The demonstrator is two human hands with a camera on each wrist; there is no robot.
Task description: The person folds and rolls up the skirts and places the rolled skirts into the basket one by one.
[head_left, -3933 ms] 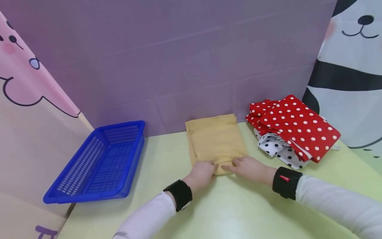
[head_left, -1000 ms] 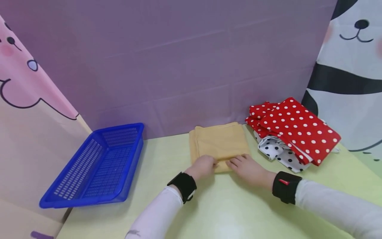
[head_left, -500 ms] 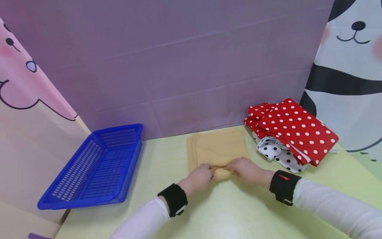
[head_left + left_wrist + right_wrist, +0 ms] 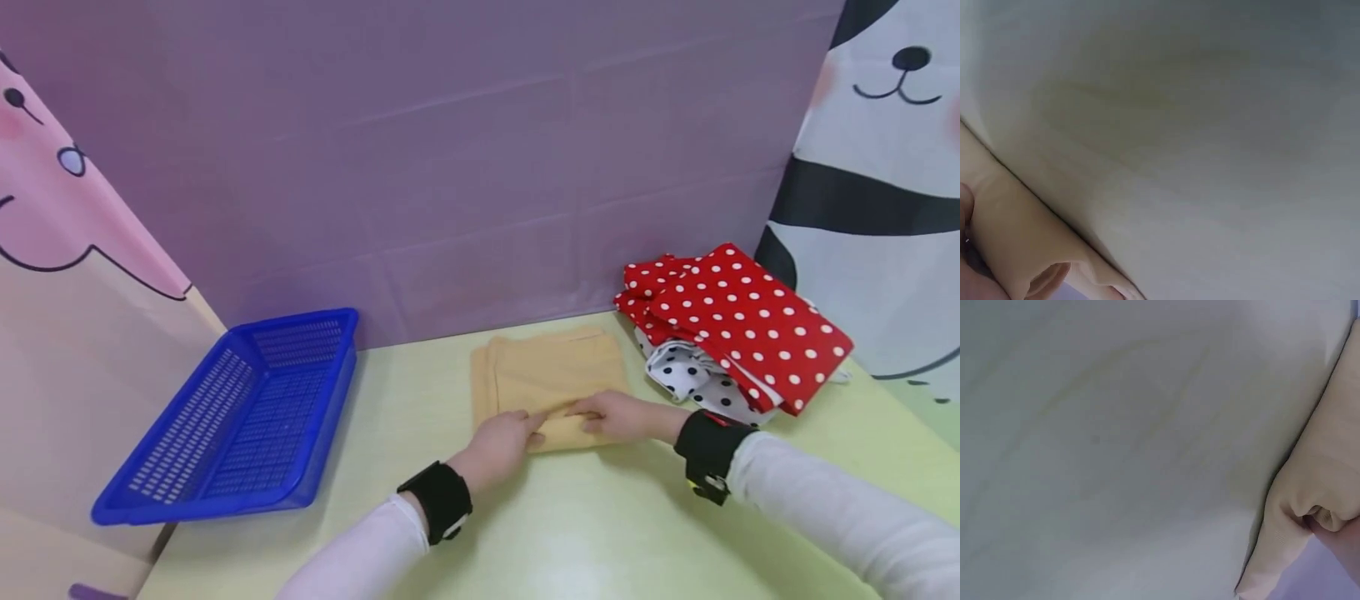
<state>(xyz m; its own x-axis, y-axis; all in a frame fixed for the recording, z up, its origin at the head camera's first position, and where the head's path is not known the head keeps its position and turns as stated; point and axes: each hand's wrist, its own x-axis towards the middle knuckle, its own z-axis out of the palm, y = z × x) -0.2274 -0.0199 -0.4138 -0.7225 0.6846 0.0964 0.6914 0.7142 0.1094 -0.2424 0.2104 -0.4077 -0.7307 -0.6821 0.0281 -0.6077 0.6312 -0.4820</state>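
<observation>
A folded yellow cloth (image 4: 558, 371) lies flat on the table in the middle of the head view, its near edge turned up into a narrow strip. My left hand (image 4: 498, 446) pinches the left part of that strip, index finger over it and thumb on the near side. At the right part my right hand (image 4: 622, 415) pinches the fabric too. The left wrist view shows the cloth (image 4: 1029, 215) as a rounded fold beside the fingers. In the right wrist view a finger (image 4: 1344, 540) presses into a bunched spot of the cloth (image 4: 1329, 444).
A blue plastic basket (image 4: 318, 450) stands at the table's left edge. To the right of the yellow cloth, a red polka-dot cloth (image 4: 750, 317) lies on a white black-dotted cloth (image 4: 678, 371). A purple backdrop (image 4: 465, 167) rises behind the pale green table (image 4: 570, 533).
The yellow cloth has slid toward me, its far edge now away from the backdrop. Both hands have shifted along the near strip; the right hand has gone from lying over it to pinching it.
</observation>
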